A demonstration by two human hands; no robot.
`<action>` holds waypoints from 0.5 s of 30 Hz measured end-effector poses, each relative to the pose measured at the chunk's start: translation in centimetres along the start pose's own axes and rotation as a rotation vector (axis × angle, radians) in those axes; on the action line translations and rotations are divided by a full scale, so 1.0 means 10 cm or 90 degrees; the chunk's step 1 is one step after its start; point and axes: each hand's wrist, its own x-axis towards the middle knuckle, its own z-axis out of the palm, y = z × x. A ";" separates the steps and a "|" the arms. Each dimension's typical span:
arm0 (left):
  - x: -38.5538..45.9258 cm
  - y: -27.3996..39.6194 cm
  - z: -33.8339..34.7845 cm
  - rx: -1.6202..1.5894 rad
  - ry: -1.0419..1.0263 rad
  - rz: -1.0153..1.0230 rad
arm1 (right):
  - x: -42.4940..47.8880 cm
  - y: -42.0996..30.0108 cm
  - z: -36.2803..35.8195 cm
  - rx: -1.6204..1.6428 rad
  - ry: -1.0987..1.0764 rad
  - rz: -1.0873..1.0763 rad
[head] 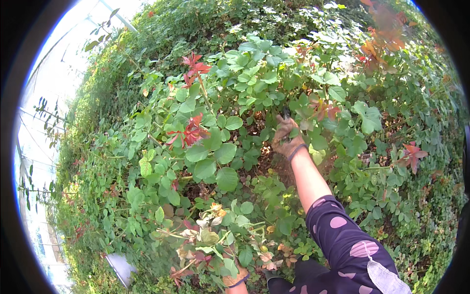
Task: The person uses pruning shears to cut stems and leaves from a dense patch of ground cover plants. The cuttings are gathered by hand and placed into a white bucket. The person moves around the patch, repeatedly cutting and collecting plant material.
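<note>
My right hand (287, 137), in a brown work glove, reaches into the leafy rose bushes (220, 147) right of the middle. Its fingers are closed around a dark tool (286, 111), mostly hidden by the hand and leaves, so its kind cannot be told. My left hand (235, 273), also gloved, is low in the view behind foliage. It holds a bunch of cut rose stems (209, 235) with green leaves and withered, pale and yellowish blooms. Red young shoots (192, 132) stand up left of my right hand.
Dense rose foliage surrounds both arms, with red-leaved shoots (413, 154) at the right. A pale flat panel (121, 268) lies at the lower left. Greenhouse framing (117, 14) and bright sheeting run along the left side. Dry leaves cover the ground beneath the stems.
</note>
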 end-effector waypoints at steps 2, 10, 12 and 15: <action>-0.03 -0.01 0.00 -0.056 0.019 0.001 | -0.47 0.16 -0.21 -0.120 0.026 0.073; 0.19 -0.08 0.07 -0.431 -0.073 -0.099 | -2.44 1.19 -0.98 -0.945 0.121 0.324; 0.22 -0.07 0.06 -0.489 -0.090 -0.096 | -2.67 1.32 -0.94 -1.148 0.096 0.356; 0.27 -0.02 0.00 -0.499 -0.153 -0.148 | -2.89 1.38 -0.81 -1.461 0.017 0.307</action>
